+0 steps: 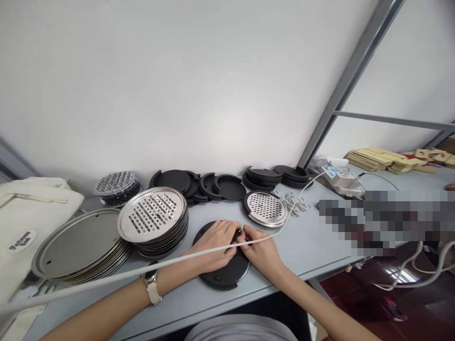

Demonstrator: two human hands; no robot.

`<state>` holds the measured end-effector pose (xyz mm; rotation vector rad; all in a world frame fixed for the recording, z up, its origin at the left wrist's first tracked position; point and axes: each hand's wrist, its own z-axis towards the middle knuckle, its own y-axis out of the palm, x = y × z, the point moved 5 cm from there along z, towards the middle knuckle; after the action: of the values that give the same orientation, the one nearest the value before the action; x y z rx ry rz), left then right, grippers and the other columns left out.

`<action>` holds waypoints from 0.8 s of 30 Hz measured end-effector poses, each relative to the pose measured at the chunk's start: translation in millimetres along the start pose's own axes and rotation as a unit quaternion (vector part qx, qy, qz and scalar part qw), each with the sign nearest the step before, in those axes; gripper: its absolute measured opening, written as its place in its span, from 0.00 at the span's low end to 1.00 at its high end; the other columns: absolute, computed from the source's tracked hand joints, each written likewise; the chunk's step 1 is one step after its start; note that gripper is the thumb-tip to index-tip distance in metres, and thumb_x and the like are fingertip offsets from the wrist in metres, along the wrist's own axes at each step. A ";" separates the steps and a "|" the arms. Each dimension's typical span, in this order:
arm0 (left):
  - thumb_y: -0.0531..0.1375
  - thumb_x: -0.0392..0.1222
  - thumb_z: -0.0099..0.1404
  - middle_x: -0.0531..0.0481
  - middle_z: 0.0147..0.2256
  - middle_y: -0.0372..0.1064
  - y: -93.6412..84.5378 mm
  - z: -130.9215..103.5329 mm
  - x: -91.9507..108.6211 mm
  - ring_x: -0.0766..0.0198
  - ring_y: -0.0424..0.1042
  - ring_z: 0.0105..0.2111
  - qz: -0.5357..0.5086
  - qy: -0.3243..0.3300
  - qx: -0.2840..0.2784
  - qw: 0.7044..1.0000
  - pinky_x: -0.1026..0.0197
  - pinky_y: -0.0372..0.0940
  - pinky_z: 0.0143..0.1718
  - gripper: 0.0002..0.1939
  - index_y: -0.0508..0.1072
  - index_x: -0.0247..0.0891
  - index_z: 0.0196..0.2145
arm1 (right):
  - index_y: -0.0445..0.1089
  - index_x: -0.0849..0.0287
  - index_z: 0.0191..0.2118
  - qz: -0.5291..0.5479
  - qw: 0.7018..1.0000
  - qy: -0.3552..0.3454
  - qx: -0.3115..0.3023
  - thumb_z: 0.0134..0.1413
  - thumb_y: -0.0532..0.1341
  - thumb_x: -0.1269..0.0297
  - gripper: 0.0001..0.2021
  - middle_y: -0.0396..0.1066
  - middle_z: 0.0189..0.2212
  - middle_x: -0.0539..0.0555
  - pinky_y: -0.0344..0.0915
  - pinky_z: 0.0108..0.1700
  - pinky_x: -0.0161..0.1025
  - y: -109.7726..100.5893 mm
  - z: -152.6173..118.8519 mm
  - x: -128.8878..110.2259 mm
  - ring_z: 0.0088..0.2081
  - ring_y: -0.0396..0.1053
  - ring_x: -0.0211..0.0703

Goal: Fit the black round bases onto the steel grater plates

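A pale bag (39, 213) sits at the far left of the counter (298, 253), with a stack of plain metal discs (81, 241) next to it, then a stack of bumpy discs (115, 183) toward the wall and, nearer the person, a stack of slotted metal discs (152, 215). Black round holders (172, 181) line the back. In the middle, close to the front edge, a black disc (223, 277) lies flat on the counter under both hands. The left hand (217, 240) rests across it, fingers bent toward its right side; I cannot tell whether that grip is clasping anything small. The right hand (259, 245) meets it there, its grip narrow with fingertips drawn together, though what they may pinch is hidden. A white cable (199, 252) passes in front of both. The step in hand looks like close fingertip work at the disc's edge; the next move seems to call for keeping the disc steady with the left while the right works finely. Just beyond the right hand lies a perforated metal disc (266, 208) in a black holder, then loose wire clips (295, 206).
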<state>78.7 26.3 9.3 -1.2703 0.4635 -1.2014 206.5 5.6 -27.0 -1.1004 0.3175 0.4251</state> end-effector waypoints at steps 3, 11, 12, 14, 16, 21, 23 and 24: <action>0.53 0.29 0.61 0.44 0.44 0.66 0.0 0.4 0.7 0.54 0.66 0.46 0.014 -0.005 -0.006 1.000 0.50 0.63 0.50 0.16 0.61 0.37 0.48 | 0.60 0.57 0.22 -0.014 1.000 -0.008 0.010 0.54 0.51 0.67 0.11 0.65 0.16 0.49 0.49 0.26 0.34 -0.4 -0.4 -0.2 0.19 0.61 0.37; 0.53 0.33 0.64 0.44 0.43 0.65 -0.9 1.4 3.4 0.54 0.65 0.44 0.009 -0.001 -0.014 1.000 0.51 0.63 0.49 0.12 0.62 0.37 0.47 | 0.62 0.57 0.22 -0.051 0.994 -0.078 0.062 0.55 0.52 0.66 0.12 0.63 0.15 0.49 0.48 0.27 0.35 -7.1 -8.6 -10.6 0.20 0.60 0.39; 0.53 0.33 0.64 0.44 0.43 0.65 -1.3 1.4 3.5 0.54 0.66 0.44 0.008 -0.001 -0.013 1.000 0.51 0.63 0.49 0.12 0.62 0.37 0.46 | 0.63 0.57 0.23 -0.048 0.993 -0.085 0.062 0.56 0.53 0.65 0.12 0.63 0.15 0.49 0.48 0.27 0.35 -7.6 -9.5 -12.0 0.20 0.60 0.39; 0.53 0.34 0.65 0.44 0.43 0.65 -1.4 1.3 3.7 0.54 0.66 0.44 0.007 0.003 -0.014 1.000 0.50 0.63 0.49 0.11 0.62 0.37 0.46 | 0.64 0.57 0.25 -0.042 0.995 -0.083 0.047 0.58 0.53 0.64 0.12 0.65 0.16 0.50 0.49 0.27 0.35 -6.8 -9.8 -12.7 0.21 0.61 0.40; 0.52 0.33 0.65 0.44 0.43 0.65 -1.0 1.2 3.5 0.54 0.66 0.44 0.009 0.008 -0.011 1.000 0.50 0.63 0.49 0.12 0.61 0.37 0.47 | 0.65 0.58 0.27 -0.037 0.997 -0.062 0.021 0.60 0.51 0.64 0.12 0.67 0.18 0.50 0.50 0.28 0.35 -4.2 -8.4 -10.5 0.22 0.63 0.41; 0.53 0.32 0.63 0.42 0.46 0.65 0.0 1.5 0.6 0.53 0.66 0.47 0.015 0.002 0.010 1.000 0.49 0.63 0.50 0.16 0.59 0.36 0.49 | 0.64 0.57 0.29 -0.041 0.999 -0.024 0.004 0.63 0.47 0.65 0.13 0.69 0.20 0.51 0.50 0.27 0.36 -0.5 -5.2 -4.3 0.23 0.66 0.41; 0.53 0.31 0.62 0.42 0.46 0.65 0.1 1.8 0.8 0.53 0.66 0.48 0.015 0.003 0.008 1.000 0.49 0.64 0.50 0.16 0.60 0.36 0.48 | 0.65 0.57 0.30 -0.048 0.999 -0.025 0.002 0.63 0.47 0.65 0.13 0.69 0.20 0.51 0.50 0.27 0.36 0.0 -4.9 -3.6 0.22 0.66 0.41; 0.53 0.31 0.62 0.42 0.45 0.65 0.0 2.0 1.1 0.53 0.66 0.47 0.015 0.004 0.006 1.000 0.49 0.64 0.50 0.16 0.60 0.36 0.48 | 0.65 0.57 0.30 -0.050 0.998 -0.023 -0.002 0.63 0.47 0.65 0.13 0.69 0.20 0.51 0.49 0.27 0.36 0.2 -4.9 -3.3 0.22 0.66 0.41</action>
<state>80.7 26.3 10.3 -1.2445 0.4778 -1.1828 203.4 0.6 -27.8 -1.1029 0.2197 0.3622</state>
